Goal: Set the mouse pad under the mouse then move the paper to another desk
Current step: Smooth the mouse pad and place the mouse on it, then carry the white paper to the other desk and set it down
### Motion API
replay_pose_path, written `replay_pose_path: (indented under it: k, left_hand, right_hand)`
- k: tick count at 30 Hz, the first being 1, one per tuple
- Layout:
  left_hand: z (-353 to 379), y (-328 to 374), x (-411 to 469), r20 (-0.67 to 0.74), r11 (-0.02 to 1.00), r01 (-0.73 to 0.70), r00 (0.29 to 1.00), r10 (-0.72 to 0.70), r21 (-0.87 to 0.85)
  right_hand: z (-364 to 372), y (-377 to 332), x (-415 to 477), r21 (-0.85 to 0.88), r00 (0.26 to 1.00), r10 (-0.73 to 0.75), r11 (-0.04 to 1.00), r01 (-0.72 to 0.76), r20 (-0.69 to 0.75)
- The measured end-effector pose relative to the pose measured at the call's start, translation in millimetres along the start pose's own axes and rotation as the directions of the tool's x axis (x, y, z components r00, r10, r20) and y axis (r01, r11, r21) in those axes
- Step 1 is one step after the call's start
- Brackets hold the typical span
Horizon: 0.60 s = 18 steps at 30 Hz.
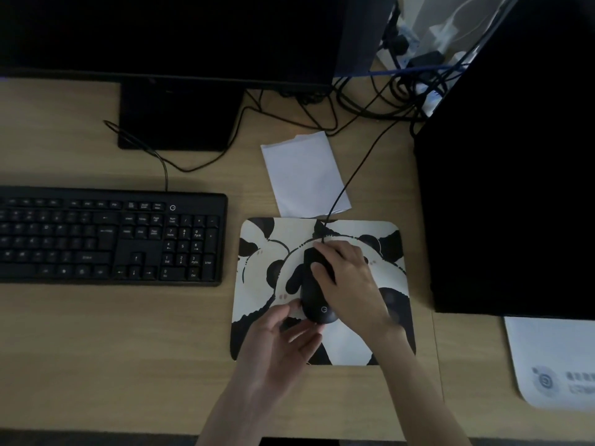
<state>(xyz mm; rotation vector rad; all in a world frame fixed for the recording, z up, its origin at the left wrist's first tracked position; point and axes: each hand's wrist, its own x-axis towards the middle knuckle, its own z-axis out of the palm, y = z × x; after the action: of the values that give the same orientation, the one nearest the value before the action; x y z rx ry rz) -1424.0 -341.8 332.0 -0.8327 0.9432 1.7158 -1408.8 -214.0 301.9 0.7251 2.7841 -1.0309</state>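
A black wired mouse (314,297) sits on the black-and-white panda mouse pad (267,249), right of the keyboard. My right hand (351,281) lies over the mouse's right side, fingers on its front. My left hand (283,336) rests on the pad's lower part, thumb and fingers touching the mouse's rear left edge. A folded white paper (304,175) lies flat on the desk just behind the pad, with the mouse cable running across its right corner.
A black keyboard (109,236) lies to the left. A monitor stand (177,117) and a tangle of cables (370,98) are behind. A dark computer tower (515,188) stands at the right, and a white pad (553,362) lies on the adjoining desk.
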Motion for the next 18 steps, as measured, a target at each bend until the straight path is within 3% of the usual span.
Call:
replay_pose_path:
  k: [4, 7, 13, 18]
  left_hand:
    - [-4.9, 9.1, 3.7, -0.048, 0.999, 0.013, 0.999, -0.010, 0.048]
    - [-5.2, 24.1, 4.6, -0.090, 0.996, -0.078, 0.993, 0.081, 0.045]
    - [20.3, 76.4, 19.0, -0.080, 0.947, -0.307, 0.946, 0.314, 0.091]
    - [62.1, 114.0, 47.0, -0.070, 0.842, -0.435, 0.875, 0.479, 0.320]
  right_hand:
    - [-3.5, -1.8, 2.8, -0.037, 0.999, 0.024, 0.999, -0.022, 0.031]
    - [-11.4, -3.9, 6.8, -0.020, 1.000, 0.011, 1.000, -0.012, -0.016]
    - [-35.8, -14.4, 33.1, 0.301, 0.992, 0.035, 0.954, 0.002, -0.118]
    - [-44.3, -24.7, 79.6, 0.571, 0.985, 0.130, 0.820, -0.044, -0.110]
